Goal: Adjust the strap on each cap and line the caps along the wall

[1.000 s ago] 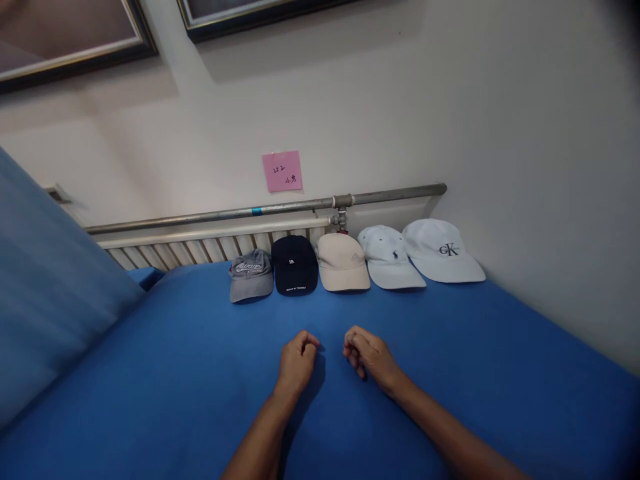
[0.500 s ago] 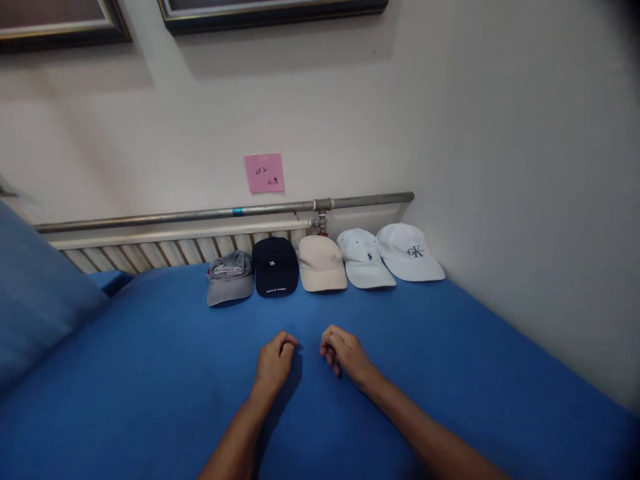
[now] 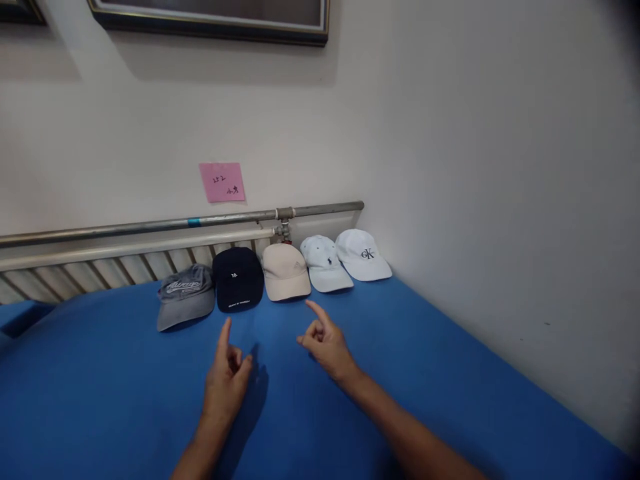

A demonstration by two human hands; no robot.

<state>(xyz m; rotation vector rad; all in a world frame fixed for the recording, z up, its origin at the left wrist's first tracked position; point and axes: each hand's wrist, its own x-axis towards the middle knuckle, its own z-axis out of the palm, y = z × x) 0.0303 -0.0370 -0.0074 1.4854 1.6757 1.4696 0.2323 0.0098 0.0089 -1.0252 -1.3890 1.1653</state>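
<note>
Five caps in row: grey cap (image 3: 184, 293), navy cap (image 3: 238, 280), beige cap (image 3: 285, 271), pale blue cap (image 3: 323, 263), white cap (image 3: 362, 254).

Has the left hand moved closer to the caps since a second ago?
Yes. The left hand has gone from a fist to a pointing finger, its tip now nearer the navy cap.

Bed, blue sheet (image 3: 450, 373); along its far edge from the grey cap (image 3: 184, 294) rightward: navy cap (image 3: 238, 287), beige cap (image 3: 285, 279), pale blue cap (image 3: 324, 261), white cap (image 3: 363, 253)
</note>
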